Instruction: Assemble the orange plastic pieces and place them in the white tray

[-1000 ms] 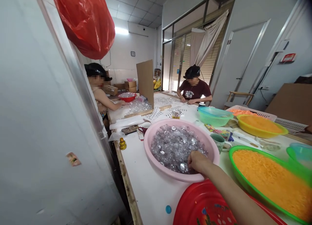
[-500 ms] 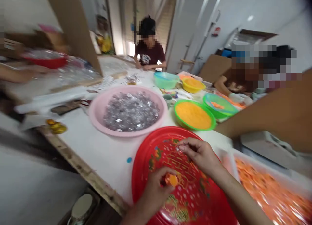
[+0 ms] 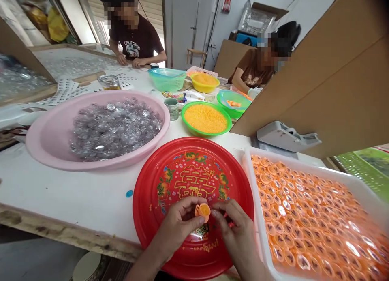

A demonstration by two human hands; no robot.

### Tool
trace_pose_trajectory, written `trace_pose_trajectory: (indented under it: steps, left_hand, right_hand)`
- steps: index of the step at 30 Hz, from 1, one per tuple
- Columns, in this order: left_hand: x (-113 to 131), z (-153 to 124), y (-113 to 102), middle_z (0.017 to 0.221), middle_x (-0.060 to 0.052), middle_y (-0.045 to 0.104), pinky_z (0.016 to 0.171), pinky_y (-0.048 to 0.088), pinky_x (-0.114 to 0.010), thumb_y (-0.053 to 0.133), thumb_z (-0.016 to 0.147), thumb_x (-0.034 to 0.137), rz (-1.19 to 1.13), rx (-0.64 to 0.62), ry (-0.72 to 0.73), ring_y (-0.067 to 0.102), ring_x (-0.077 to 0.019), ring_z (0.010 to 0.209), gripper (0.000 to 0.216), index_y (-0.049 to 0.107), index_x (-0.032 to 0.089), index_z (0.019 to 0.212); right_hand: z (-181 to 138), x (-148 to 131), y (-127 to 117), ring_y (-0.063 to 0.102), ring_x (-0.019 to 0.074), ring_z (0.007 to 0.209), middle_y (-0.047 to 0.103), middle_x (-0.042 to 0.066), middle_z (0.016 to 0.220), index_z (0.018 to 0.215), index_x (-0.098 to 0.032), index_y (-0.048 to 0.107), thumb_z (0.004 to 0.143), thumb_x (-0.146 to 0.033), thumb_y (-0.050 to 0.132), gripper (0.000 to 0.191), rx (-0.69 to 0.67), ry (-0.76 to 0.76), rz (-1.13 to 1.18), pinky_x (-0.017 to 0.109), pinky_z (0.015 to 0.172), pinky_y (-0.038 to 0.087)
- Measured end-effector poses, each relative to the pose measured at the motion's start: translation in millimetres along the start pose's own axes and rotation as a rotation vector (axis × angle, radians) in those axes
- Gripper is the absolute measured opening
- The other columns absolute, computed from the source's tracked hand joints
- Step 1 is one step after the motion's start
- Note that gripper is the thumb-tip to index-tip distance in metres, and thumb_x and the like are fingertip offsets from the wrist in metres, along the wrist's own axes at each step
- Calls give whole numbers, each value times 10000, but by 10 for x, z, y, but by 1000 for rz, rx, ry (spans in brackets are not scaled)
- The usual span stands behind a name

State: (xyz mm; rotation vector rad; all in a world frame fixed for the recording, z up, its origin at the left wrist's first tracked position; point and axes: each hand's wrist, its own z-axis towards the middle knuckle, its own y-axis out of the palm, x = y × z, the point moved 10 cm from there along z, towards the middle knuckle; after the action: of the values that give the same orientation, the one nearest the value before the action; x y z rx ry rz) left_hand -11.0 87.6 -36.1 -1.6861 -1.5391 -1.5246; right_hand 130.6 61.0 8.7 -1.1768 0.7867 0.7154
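Note:
Over a red round tray [image 3: 144, 216] with a printed pattern, my left hand [image 3: 174, 228] pinches a small orange toy cup [image 3: 203, 211] between thumb and fingers. The cup has a little looped handle and its mouth faces up toward me. Just right of it is my right hand [image 3: 235, 228], thumb and fingertips pinched together close to the cup's rim. Whatever lies between those right fingertips is too small and covered to name. To the right, a white plastic tray [image 3: 257, 228] holds rows of orange pieces [image 3: 304, 212] with clear, shiny round tops.
A pink basin [image 3: 45, 151] of small clear plastic pieces [image 3: 118, 127] stands at left. Behind the tray are a mug [image 3: 172, 108] and a green bowl [image 3: 229, 127] of yellow-orange granules. A cardboard panel [image 3: 304, 90] and a tape dispenser [image 3: 285, 137] flank the right. Two people sit across.
My view has swung right and down. My right hand, apart from the left half a second ago with a small clear piece at its fingertips, has come down beside the orange cup.

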Motion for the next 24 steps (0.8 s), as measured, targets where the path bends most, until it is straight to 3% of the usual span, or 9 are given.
trace_pose_trajectory:
  steps: [5, 11, 15, 17, 19, 22, 24]
  left_hand:
    - [-47, 1, 126, 920, -19, 673, 821, 460, -278, 744, 729, 220, 21, -33, 0, 602, -172, 911, 255, 620, 191, 950]
    - [-49, 28, 263, 853, -11, 651, 779, 463, -291, 728, 692, 162, 73, -58, 22, 601, -175, 856, 227, 607, 184, 883]
    - [-30, 2, 310, 870, -23, 658, 792, 481, -319, 689, 696, 148, 170, -53, 38, 614, -192, 859, 210, 621, 186, 890]
    - [-22, -16, 311, 868, -26, 664, 791, 486, -325, 678, 696, 147, 227, -32, 41, 622, -197, 852, 215, 629, 189, 902]
    - [-17, -28, 299, 859, -25, 670, 789, 486, -324, 678, 697, 156, 261, -9, 38, 626, -197, 841, 225, 638, 193, 915]
    - [-45, -27, 273, 830, -18, 672, 751, 481, -305, 700, 689, 189, 245, 5, -5, 620, -186, 806, 243, 645, 193, 925]
    - [-63, -18, 237, 810, -13, 672, 728, 475, -292, 711, 684, 204, 221, 20, -30, 615, -178, 786, 250, 645, 190, 925]
  right_hand:
    - [-29, 127, -62, 614, 162, 691, 656, 27, 794, 908, -212, 675, 885, -259, 576, 112, 18, 89, 2, 245, 626, 492]
    - [-50, 298, 31, 612, 180, 738, 669, 50, 833, 936, -207, 721, 817, -377, 667, 215, -198, 298, 308, 272, 656, 491]
    - [-127, 478, 143, 569, 155, 635, 634, 32, 730, 1004, -179, 706, 757, -416, 723, 342, -317, 448, 546, 261, 586, 477]
    - [-112, 474, 37, 569, 153, 639, 627, 32, 735, 1003, -187, 708, 805, -386, 681, 282, -250, 378, 456, 262, 595, 481]
    - [-82, 308, -127, 595, 165, 722, 631, 47, 818, 1002, -215, 716, 875, -313, 598, 199, -162, 188, 281, 268, 648, 492]
    - [-122, -61, -172, 601, 158, 785, 590, 51, 880, 1072, -267, 709, 926, -172, 453, 310, -207, -125, 70, 255, 666, 490]
    - [-154, -153, -164, 592, 145, 744, 558, 46, 856, 1109, -274, 699, 914, -114, 403, 389, -243, -222, -23, 240, 629, 486]
